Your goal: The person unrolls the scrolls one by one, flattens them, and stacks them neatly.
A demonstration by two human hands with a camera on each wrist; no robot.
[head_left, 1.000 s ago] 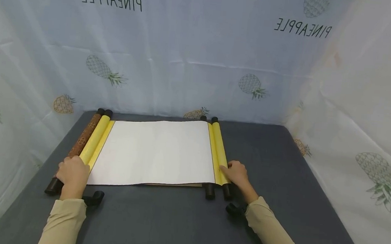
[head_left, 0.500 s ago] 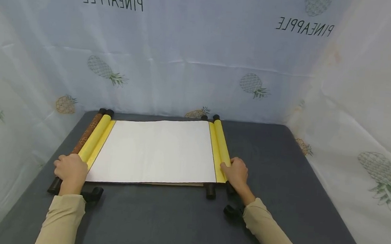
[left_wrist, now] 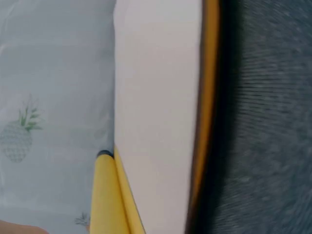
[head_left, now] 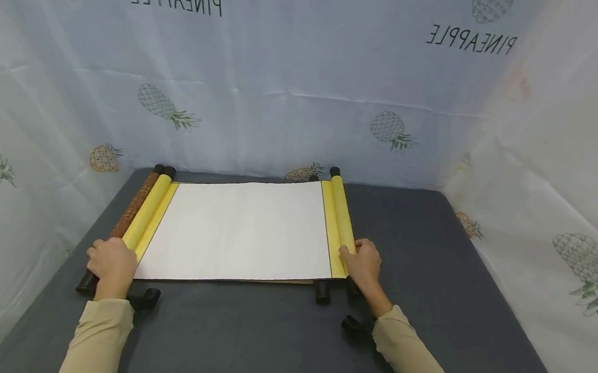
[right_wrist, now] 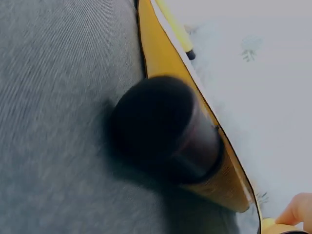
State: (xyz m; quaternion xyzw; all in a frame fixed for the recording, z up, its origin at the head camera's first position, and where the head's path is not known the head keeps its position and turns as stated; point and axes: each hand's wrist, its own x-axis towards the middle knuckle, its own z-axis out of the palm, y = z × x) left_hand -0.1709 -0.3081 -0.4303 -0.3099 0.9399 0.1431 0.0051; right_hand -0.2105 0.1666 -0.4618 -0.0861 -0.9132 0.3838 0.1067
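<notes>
A scroll with a blank white sheet and yellow borders lies unrolled across the dark table. Fingers of my left hand curl round the near end of its left yellow roll, alongside a brown patterned roll. On the other side, my right hand grips the right yellow roll near its lower end, thumb on the yellow. That roll's far knob looks slightly raised. Beneath the sheet's right part, a black knob ends another brown roll resting on the table in the right wrist view.
The dark grey table extends in front of and to the right of the scroll. White curtains with pineapple prints stand behind and at both sides. Black wrist-worn pieces show under both wrists.
The right yellow roll has lifted a little, its far end rising and shifting right, away from the knob beside it. My right hand moved slightly with it; my left hand stays about where it was.
</notes>
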